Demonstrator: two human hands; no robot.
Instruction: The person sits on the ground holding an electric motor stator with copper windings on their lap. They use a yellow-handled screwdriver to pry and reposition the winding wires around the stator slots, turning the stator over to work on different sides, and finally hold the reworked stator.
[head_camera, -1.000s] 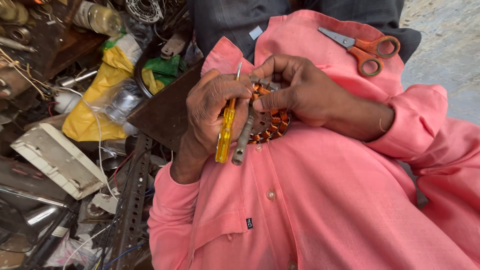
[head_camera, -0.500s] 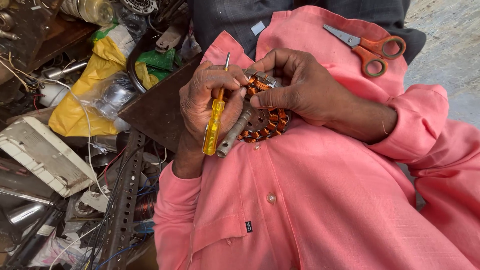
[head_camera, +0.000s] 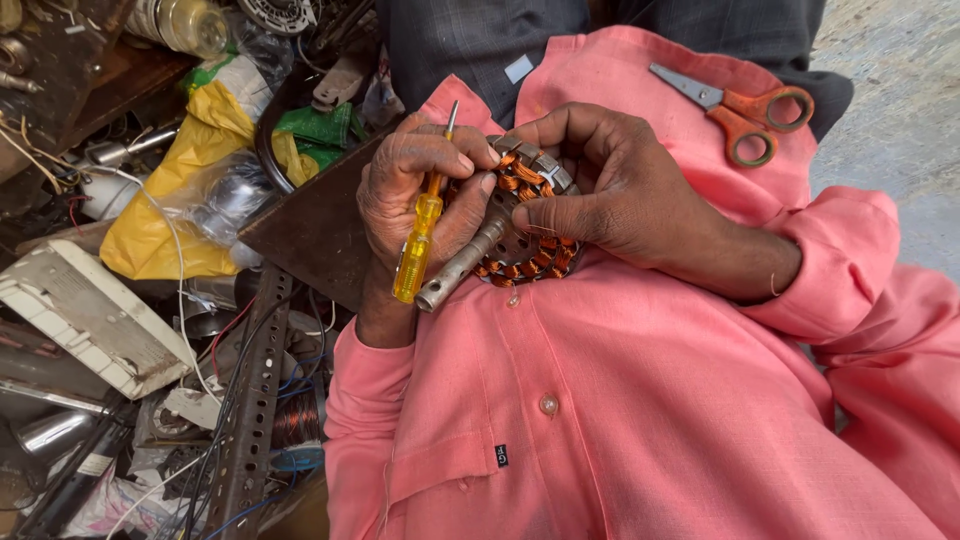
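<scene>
the person's lap, covered by pink shirt cloth (head_camera: 650, 420), carries the work; orange-handled scissors (head_camera: 740, 110) lie on it near the knee. beside it the floor holds a jumble: a yellow plastic bag (head_camera: 170, 215), a slotted metal angle bar (head_camera: 255, 400), a white plastic casing (head_camera: 85, 320) and loose wires (head_camera: 225, 420).

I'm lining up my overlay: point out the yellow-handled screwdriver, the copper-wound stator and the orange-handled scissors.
yellow-handled screwdriver (head_camera: 414, 262), head view, on the clear yellow handle.
copper-wound stator (head_camera: 530, 255), head view, on the copper coils at its lower rim.
orange-handled scissors (head_camera: 752, 112), head view, where the orange handle loops meet.
</scene>
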